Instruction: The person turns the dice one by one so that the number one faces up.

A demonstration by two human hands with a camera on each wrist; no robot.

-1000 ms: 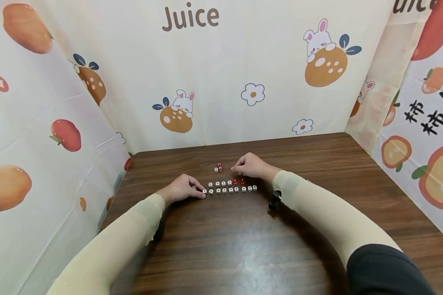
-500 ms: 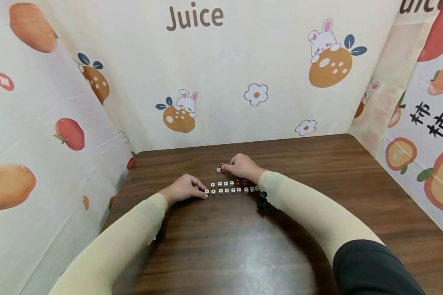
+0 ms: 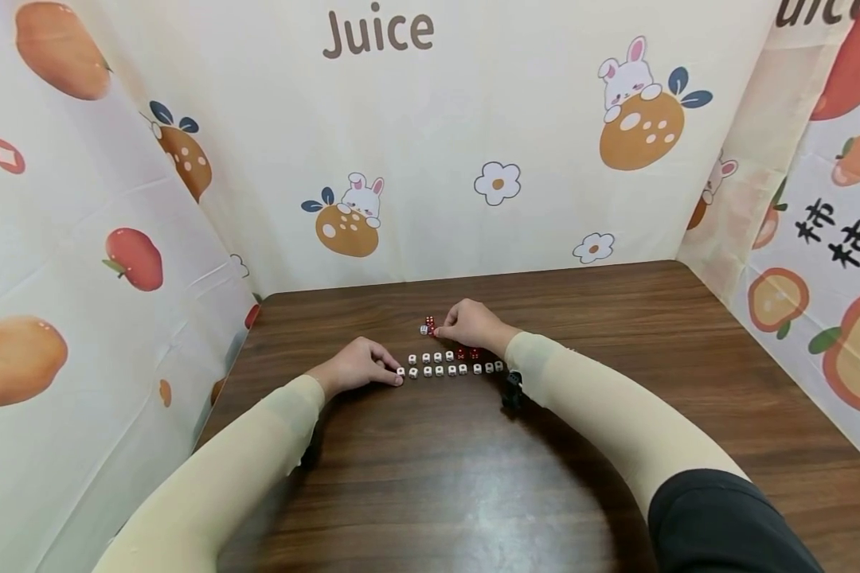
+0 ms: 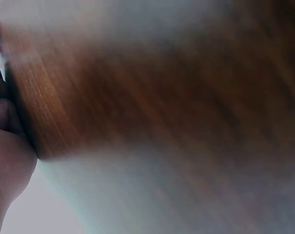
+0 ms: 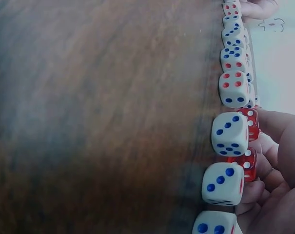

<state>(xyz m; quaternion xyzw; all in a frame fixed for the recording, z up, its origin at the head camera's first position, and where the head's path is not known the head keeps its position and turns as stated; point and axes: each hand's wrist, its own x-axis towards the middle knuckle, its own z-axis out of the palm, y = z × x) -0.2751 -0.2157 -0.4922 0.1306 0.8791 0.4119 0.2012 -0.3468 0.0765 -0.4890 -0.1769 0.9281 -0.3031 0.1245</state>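
My left hand point(image 3: 358, 366) pinches the leftmost white die point(image 3: 401, 372) of the front row between thumb and forefinger. In the left wrist view only part of that hand point(image 4: 10, 161) shows at the edge. Behind the rows sits a small group: a white die point(image 3: 424, 329), a red die point(image 3: 430, 320) and another red die point(image 3: 431, 330). My right hand point(image 3: 471, 322) has thumb and forefinger right at the nearer red die of this group; I cannot tell whether they grip it. In the right wrist view its fingers point(image 5: 284, 165) show behind the dice rows.
The front row holds several white dice point(image 3: 452, 370). Just behind it runs a shorter row of white dice point(image 3: 426, 358), ending at the right in two red dice point(image 3: 468, 353). All stand on a brown wooden table point(image 3: 430, 477), backed by a printed cloth point(image 3: 430, 119).
My right hand has moved left to the small group of dice, then shifted very slightly back. The left hand stays at the front row's left end. The head view has turned slightly.
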